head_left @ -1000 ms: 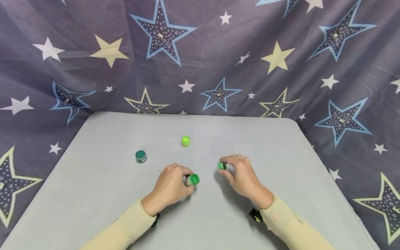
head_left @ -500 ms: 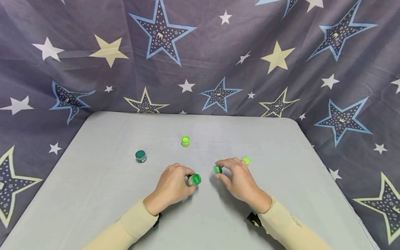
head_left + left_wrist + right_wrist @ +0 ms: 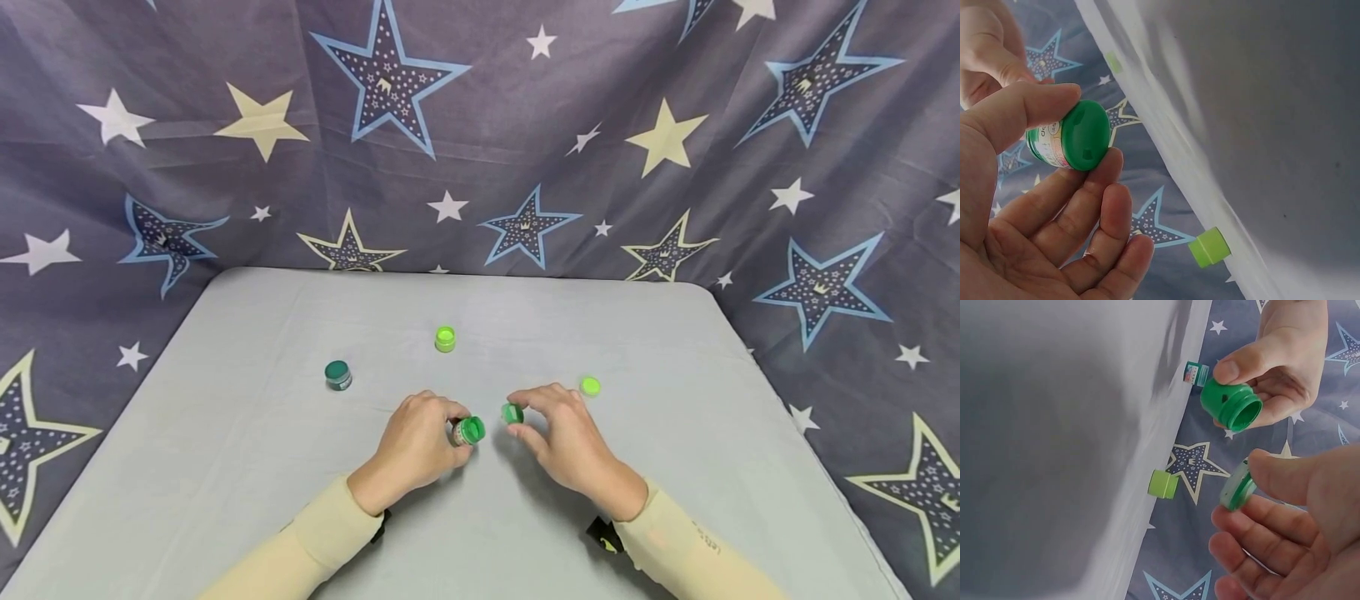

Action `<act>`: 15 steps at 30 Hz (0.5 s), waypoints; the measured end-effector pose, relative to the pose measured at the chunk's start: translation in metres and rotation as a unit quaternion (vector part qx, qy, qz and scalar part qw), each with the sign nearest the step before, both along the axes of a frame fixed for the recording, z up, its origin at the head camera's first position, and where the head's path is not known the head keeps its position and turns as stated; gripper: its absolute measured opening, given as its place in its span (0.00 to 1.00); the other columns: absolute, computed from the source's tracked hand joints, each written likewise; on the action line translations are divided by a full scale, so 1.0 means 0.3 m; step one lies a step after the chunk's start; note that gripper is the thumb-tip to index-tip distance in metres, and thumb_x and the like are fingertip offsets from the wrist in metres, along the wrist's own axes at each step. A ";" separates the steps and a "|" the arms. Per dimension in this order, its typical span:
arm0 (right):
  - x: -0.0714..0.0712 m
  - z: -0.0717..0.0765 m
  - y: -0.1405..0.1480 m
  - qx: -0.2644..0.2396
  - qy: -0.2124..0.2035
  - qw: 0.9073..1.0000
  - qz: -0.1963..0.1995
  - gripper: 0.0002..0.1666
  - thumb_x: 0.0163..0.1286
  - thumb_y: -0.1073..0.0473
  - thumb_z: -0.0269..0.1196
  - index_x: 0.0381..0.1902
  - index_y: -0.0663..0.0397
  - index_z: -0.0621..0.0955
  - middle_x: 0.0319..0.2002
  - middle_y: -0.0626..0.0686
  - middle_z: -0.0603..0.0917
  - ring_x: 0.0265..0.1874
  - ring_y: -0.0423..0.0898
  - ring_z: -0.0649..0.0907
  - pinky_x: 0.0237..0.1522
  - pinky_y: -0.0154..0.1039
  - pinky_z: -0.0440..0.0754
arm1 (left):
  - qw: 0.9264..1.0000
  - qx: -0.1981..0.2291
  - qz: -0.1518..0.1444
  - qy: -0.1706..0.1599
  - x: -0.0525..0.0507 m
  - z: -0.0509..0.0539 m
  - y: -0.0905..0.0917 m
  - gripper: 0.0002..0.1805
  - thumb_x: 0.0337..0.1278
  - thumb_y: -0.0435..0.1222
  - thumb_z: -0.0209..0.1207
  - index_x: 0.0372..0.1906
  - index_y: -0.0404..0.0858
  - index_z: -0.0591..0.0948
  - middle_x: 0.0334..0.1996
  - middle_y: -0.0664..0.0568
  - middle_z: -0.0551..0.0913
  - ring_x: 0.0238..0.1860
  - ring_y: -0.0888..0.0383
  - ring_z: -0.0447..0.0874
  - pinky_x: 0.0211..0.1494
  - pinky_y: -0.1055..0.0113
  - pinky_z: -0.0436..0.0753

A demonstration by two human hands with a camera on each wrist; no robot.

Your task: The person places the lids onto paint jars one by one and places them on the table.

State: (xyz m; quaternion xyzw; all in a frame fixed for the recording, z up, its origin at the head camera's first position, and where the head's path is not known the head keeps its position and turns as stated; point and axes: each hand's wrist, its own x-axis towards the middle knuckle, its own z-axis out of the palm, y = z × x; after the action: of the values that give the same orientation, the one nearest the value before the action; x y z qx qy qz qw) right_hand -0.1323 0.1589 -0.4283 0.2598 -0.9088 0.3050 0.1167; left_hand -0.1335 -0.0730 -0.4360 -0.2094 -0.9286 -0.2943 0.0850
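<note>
My left hand (image 3: pixel 417 443) pinches a small green jar (image 3: pixel 471 430) between thumb and fingers. The jar is uncapped and its mouth tilts toward the right hand. Thumb and fingertips of my right hand (image 3: pixel 572 439) hold a green lid (image 3: pixel 512 413) by its edge, a short gap from the jar. In the right wrist view the green jar (image 3: pixel 1230 404) shows its threaded neck, with the lid (image 3: pixel 1239 487) below it, apart. The left wrist view shows the base of the jar (image 3: pixel 1085 135).
A dark green jar (image 3: pixel 338 375) stands at the left on the pale table (image 3: pixel 247 467). Farther back is an uncapped light green jar (image 3: pixel 446 339). A light green lid (image 3: pixel 590 386) lies just beyond the right hand. Star-patterned cloth (image 3: pixel 480 133) hangs behind.
My right hand has moved left with the green lid, closer to the jar, uncovering the light green lid behind it. My left hand has shifted slightly right with the jar.
</note>
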 end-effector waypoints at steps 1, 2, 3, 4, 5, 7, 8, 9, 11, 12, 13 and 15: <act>0.001 -0.002 -0.002 -0.002 0.002 1.000 0.002 0.23 0.61 0.58 0.76 0.54 0.55 0.86 0.49 0.48 0.88 0.53 0.48 0.82 0.56 0.51 0.74 | 1.000 -0.001 -0.001 0.000 0.000 0.000 0.000 0.15 0.35 0.35 0.81 0.35 0.43 0.91 0.31 0.59 0.88 0.32 0.60 0.77 0.43 0.60 0.78; 0.002 -0.002 -0.005 -0.004 0.003 1.000 0.004 0.23 0.61 0.58 0.76 0.54 0.55 0.86 0.49 0.48 0.88 0.53 0.47 0.82 0.56 0.51 0.74 | 1.000 -0.001 -0.001 0.000 -0.001 -0.001 0.000 0.15 0.35 0.35 0.81 0.35 0.43 0.91 0.31 0.59 0.88 0.32 0.60 0.77 0.43 0.60 0.78; 0.003 -0.003 -0.007 -0.005 0.005 1.000 0.006 0.23 0.61 0.58 0.76 0.53 0.56 0.86 0.49 0.48 0.88 0.53 0.47 0.82 0.56 0.51 0.74 | 1.000 -0.001 -0.001 0.001 -0.002 -0.002 0.001 0.15 0.35 0.35 0.81 0.35 0.43 0.91 0.31 0.59 0.88 0.32 0.60 0.77 0.43 0.60 0.78; 0.005 -0.003 -0.010 -0.007 0.006 1.000 0.008 0.23 0.60 0.58 0.77 0.53 0.56 0.86 0.49 0.48 0.88 0.53 0.47 0.82 0.56 0.51 0.74 | 1.000 -0.001 -0.002 0.002 -0.003 -0.003 0.001 0.15 0.35 0.35 0.81 0.35 0.43 0.91 0.31 0.59 0.88 0.32 0.60 0.77 0.44 0.60 0.78; 0.006 -0.002 -0.013 -0.008 0.006 1.000 0.010 0.23 0.60 0.58 0.76 0.53 0.56 0.86 0.49 0.48 0.88 0.53 0.47 0.82 0.56 0.51 0.74 | 1.000 -0.001 -0.003 0.002 -0.003 -0.003 0.001 0.15 0.35 0.35 0.81 0.35 0.43 0.91 0.31 0.59 0.88 0.32 0.60 0.77 0.44 0.60 0.78; 0.010 0.001 -0.019 -0.010 0.002 1.000 0.014 0.23 0.61 0.58 0.76 0.53 0.56 0.86 0.49 0.48 0.88 0.52 0.47 0.83 0.56 0.50 0.74 | 1.000 0.001 -0.004 0.003 -0.005 -0.003 0.002 0.15 0.35 0.35 0.81 0.35 0.43 0.92 0.31 0.59 0.88 0.31 0.60 0.77 0.44 0.60 0.78; 0.012 0.002 -0.022 -0.010 0.001 1.000 0.014 0.23 0.61 0.58 0.76 0.53 0.55 0.86 0.49 0.47 0.88 0.52 0.46 0.83 0.56 0.50 0.73 | 1.000 0.001 -0.005 0.003 -0.005 -0.003 0.003 0.15 0.35 0.35 0.81 0.35 0.43 0.92 0.31 0.58 0.88 0.31 0.60 0.77 0.45 0.60 0.78; 0.014 0.004 -0.025 -0.011 -0.002 1.000 0.016 0.22 0.61 0.58 0.76 0.53 0.55 0.86 0.49 0.47 0.88 0.52 0.46 0.82 0.56 0.50 0.73 | 1.000 0.001 -0.006 0.003 -0.006 -0.003 0.004 0.15 0.35 0.35 0.81 0.36 0.43 0.92 0.31 0.58 0.88 0.31 0.60 0.77 0.45 0.60 0.78; 0.018 0.008 -0.031 -0.014 -0.008 1.000 0.019 0.22 0.61 0.58 0.76 0.53 0.55 0.86 0.49 0.47 0.88 0.52 0.46 0.82 0.56 0.50 0.73 | 1.000 0.001 -0.006 0.002 -0.007 -0.002 0.006 0.16 0.35 0.35 0.81 0.36 0.42 0.92 0.31 0.58 0.88 0.31 0.60 0.76 0.45 0.60 0.78; 0.019 0.008 -0.034 -0.015 -0.009 1.000 0.020 0.22 0.61 0.58 0.76 0.53 0.54 0.86 0.49 0.47 0.88 0.52 0.46 0.82 0.56 0.50 0.74 | 1.000 0.000 -0.006 0.002 -0.007 -0.001 0.007 0.16 0.35 0.35 0.81 0.37 0.42 0.92 0.31 0.58 0.88 0.32 0.60 0.76 0.45 0.59 0.78; 0.021 0.009 -0.036 -0.017 -0.010 1.000 0.021 0.22 0.61 0.58 0.76 0.53 0.54 0.86 0.49 0.47 0.88 0.52 0.46 0.82 0.56 0.50 0.74 | 1.000 0.001 -0.007 0.002 -0.007 -0.001 0.007 0.16 0.35 0.34 0.81 0.37 0.42 0.92 0.32 0.58 0.88 0.32 0.60 0.76 0.45 0.59 0.78; 0.023 0.011 -0.042 -0.020 -0.012 0.999 0.023 0.22 0.61 0.59 0.76 0.53 0.53 0.86 0.49 0.47 0.88 0.52 0.45 0.83 0.55 0.49 0.74 | 1.000 0.003 -0.007 0.002 -0.007 -0.001 0.009 0.16 0.36 0.34 0.81 0.37 0.42 0.92 0.32 0.58 0.88 0.32 0.60 0.77 0.46 0.59 0.78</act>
State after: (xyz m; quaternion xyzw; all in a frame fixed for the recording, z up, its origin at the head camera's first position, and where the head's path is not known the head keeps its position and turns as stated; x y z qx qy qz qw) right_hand -0.1254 0.1464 -0.4250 0.2746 -0.8975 0.3291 0.1042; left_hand -0.1356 -0.0704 -0.4362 -0.2168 -0.9260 -0.2971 0.0856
